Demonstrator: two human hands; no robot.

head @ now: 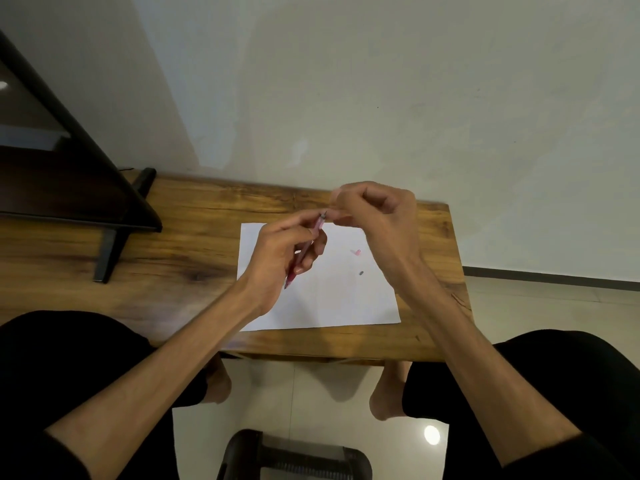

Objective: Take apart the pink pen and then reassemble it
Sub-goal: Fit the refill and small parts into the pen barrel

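Note:
My left hand (284, 258) grips the pink pen barrel (304, 252) above the white paper sheet (332, 299), the barrel slanting from lower left to upper right. Its upper end, with a thin dark tip sticking out, meets the fingertips of my right hand (377, 216), which pinch at that end; whatever small piece they hold is hidden by the fingers. A small pink pen part (356, 252) lies on the paper to the right of the barrel. A tiny dark part (361, 273) lies just below it.
The paper rests on a low wooden table (173, 258) against a pale wall. A dark TV with a black stand (107, 251) occupies the table's left side. My knees flank the table's near edge, and a dark stool (294, 459) stands on the tiled floor below.

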